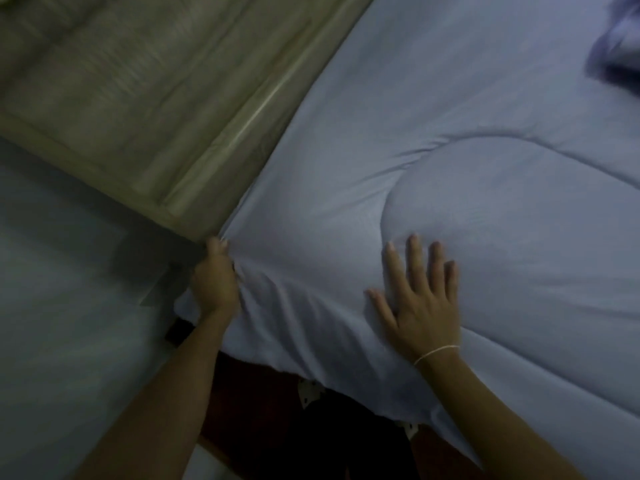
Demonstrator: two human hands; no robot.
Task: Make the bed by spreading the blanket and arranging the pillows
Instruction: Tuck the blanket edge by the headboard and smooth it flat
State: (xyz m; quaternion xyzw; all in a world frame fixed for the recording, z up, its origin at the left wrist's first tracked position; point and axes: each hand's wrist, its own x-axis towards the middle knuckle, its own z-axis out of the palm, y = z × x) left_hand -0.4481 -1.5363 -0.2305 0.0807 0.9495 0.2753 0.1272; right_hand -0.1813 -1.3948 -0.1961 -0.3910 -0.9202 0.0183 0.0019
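Note:
A pale blue quilted blanket point(450, 161) covers the bed and fills the right side of the head view. My left hand point(214, 278) grips the blanket's corner beside the wooden board, and the cloth bunches into folds there. My right hand point(419, 299) lies flat on the blanket with fingers spread, pressing near the stitched seam. A darker rumpled piece of bedding point(616, 50) shows at the top right edge; I cannot tell if it is a pillow.
A light wooden bed board point(145, 109) runs diagonally along the blanket's left edge. Pale floor point(62, 271) lies to the left. Below the blanket's near edge, the dark bed side point(277, 427) shows in shadow. The view is dim and blurred.

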